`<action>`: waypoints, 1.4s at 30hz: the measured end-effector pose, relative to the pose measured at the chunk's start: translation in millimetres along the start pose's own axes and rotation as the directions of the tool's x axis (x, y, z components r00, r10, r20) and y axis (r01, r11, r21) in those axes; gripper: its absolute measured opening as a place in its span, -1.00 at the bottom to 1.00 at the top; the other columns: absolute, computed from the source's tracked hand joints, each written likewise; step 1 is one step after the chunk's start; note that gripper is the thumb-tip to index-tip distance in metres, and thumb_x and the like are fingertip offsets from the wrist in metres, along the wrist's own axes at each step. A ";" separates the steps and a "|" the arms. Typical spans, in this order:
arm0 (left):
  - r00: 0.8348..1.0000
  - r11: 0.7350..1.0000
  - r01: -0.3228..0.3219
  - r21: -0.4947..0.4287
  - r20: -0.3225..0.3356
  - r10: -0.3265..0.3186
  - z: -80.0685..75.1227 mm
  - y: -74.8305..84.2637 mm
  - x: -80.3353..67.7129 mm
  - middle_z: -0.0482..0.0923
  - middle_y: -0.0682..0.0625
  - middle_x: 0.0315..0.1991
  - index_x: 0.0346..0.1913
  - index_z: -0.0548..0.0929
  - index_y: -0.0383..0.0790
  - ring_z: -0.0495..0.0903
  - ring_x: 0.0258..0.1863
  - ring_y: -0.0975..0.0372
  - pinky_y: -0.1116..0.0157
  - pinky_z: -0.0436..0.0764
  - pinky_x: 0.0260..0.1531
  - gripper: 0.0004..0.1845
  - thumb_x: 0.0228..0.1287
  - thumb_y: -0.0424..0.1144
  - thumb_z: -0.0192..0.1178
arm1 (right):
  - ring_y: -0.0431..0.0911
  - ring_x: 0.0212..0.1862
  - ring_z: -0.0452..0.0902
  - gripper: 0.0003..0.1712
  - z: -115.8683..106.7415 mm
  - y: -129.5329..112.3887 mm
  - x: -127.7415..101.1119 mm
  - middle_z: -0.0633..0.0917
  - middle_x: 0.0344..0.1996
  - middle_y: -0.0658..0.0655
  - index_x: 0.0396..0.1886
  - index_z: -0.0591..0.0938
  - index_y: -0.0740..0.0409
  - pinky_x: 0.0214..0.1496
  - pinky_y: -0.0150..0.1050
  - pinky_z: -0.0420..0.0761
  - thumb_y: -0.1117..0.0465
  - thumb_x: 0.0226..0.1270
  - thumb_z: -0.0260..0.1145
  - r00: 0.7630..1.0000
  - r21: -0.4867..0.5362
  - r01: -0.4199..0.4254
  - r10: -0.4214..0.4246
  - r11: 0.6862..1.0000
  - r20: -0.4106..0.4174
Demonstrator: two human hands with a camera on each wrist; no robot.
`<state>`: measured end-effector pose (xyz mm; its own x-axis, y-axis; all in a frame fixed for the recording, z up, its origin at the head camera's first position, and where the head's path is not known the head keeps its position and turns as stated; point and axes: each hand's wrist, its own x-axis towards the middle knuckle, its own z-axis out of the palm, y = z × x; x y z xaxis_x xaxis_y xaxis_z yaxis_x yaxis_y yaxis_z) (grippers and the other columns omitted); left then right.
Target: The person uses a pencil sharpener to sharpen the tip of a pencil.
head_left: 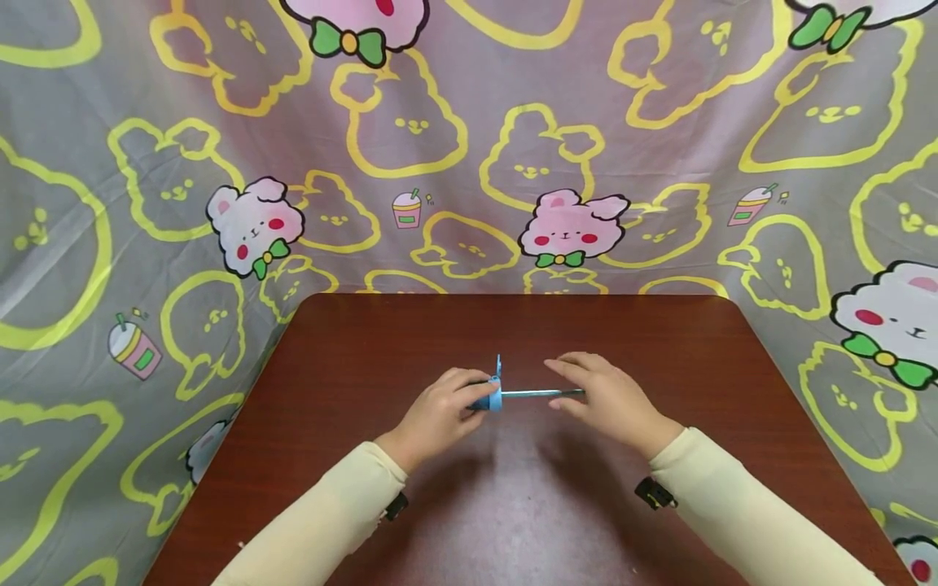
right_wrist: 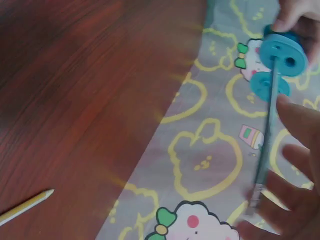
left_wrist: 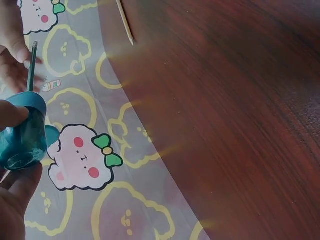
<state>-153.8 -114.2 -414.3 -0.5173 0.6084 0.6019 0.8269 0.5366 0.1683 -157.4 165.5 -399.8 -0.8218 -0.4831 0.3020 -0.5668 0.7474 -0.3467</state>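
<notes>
Gripping the blue pencil sharpener [head_left: 495, 394] in my left hand [head_left: 437, 415], fingers curled around its translucent body, I held it just above the middle of the brown tabletop [head_left: 366, 342]. A grey-green pencil [head_left: 542, 394] ran from the sharpener's hole out to the right, roughly level. My right hand [head_left: 604, 399] was at the pencil's far end; its fingers looked only loosely bent about the shaft, and from the blurred right wrist view I could not tell whether they truly pinched it. A second, pale yellow pencil [right_wrist: 25, 206] lay flat on the tabletop, well apart from both hands. Behind and around hung a grey cloth [head_left: 146, 163] printed with yellow outlines and pink bears.
</notes>
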 end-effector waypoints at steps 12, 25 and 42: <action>0.991 0.986 0.136 -0.099 0.019 -0.135 -10.4 2.6 7.4 0.61 -0.07 -0.06 0.03 0.68 -0.27 0.56 -0.05 0.12 0.27 0.61 -0.11 -0.52 -0.06 -0.43 0.48 | 0.12 -0.05 0.56 -0.69 14.8 9.9 -3.6 0.65 -0.10 0.21 -0.02 0.68 0.20 -0.03 0.02 0.57 0.17 0.30 0.35 0.824 -0.254 0.340 -0.417 0.905 -0.384; 0.987 0.983 0.143 -0.111 0.095 -0.133 -13.5 8.3 6.2 0.61 -0.07 -0.02 0.05 0.67 -0.28 0.56 -0.05 0.13 0.38 0.60 -0.20 -0.54 0.01 -0.41 0.44 | -0.11 -0.42 0.46 -0.82 17.0 6.6 -6.5 0.54 -0.47 0.03 -0.31 0.74 0.21 -0.54 -0.30 0.51 0.44 0.05 0.34 0.798 -0.258 0.384 -0.459 0.887 -0.392; 0.998 0.998 -0.066 -0.024 0.001 0.066 0.1 6.8 -2.5 0.58 -0.08 -0.04 -0.03 0.70 -0.21 0.55 0.00 0.13 0.34 0.59 -0.03 -0.56 -0.07 -0.48 0.44 | -0.27 -0.34 0.55 -0.94 -2.9 0.1 -2.1 0.66 -0.40 -0.10 -0.34 0.76 0.13 -0.31 -0.32 0.57 0.29 0.17 0.41 0.974 0.209 -0.040 -0.008 0.977 0.224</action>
<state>-147.0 -112.0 -414.8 -0.4621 0.6432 0.6106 0.8642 0.4811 0.1473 -155.6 167.9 -397.9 -0.8095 -0.5789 0.0978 -0.5327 0.6542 -0.5369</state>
